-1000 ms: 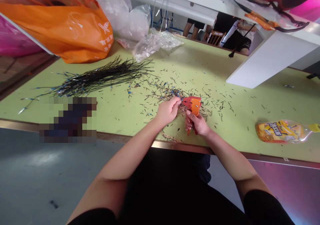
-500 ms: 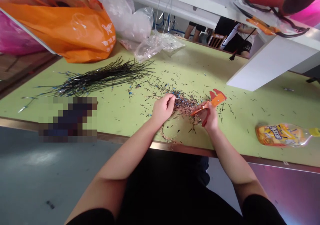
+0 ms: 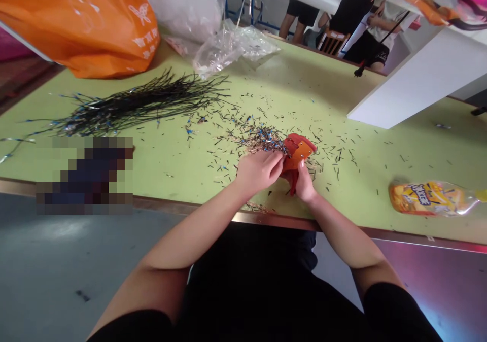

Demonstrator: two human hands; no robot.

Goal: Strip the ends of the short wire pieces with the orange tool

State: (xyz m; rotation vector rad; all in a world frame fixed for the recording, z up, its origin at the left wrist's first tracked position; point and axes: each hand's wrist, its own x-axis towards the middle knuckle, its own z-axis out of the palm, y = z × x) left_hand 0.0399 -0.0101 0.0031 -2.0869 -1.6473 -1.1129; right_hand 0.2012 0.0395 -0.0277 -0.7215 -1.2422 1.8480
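A bottle [image 3: 429,198] lies sideways, well apart from an orange bag [image 3: 95,32].

The right hand [image 3: 305,182] grips a red-and-orange hand tool [image 3: 302,149] over the green table [image 3: 182,172], the left hand [image 3: 258,170] just beside the tool's head. Short dark clippings [image 3: 262,139] lie scattered around. To the left, a bundle of black wires [image 3: 140,101] lies near an orange bag [image 3: 102,32]; to the right, a bottle [image 3: 429,198] lies on its side.

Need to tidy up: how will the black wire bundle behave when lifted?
The black wire bundle probably bends yet springs back, as its thin strands run fairly straight. Some may slip out, since several stray at its left end. Rolling seems unlikely: it lies spread out.
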